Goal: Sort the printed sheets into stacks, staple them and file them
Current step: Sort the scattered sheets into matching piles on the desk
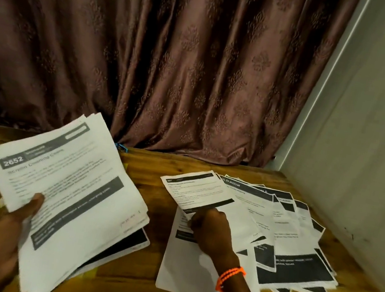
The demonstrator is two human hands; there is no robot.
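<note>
Left hand [9,224] grips the stack [73,184] at 8 o'clock, right hand [210,233] pinches one sheet [198,190] at 5 o'clock over the spread [280,237] (light, floppy, slippery: hold edges).

The bundle of sheets [70,184] I grip in my left hand [7,224] is white with grey print, dark grey bars and white digits on a dark box. The single sheet [198,190] my right hand [212,233] pinches is white with a black band. The spread sheets [292,241] toward the table's right edge are white with black blocks. My wrist band [230,278] is bright orange. The table [146,171] is warm brown wood grain. The curtain [164,52] is dusky mauve-brown with a repeating leaf motif. The wall [380,126] is pale grey-green.
</note>
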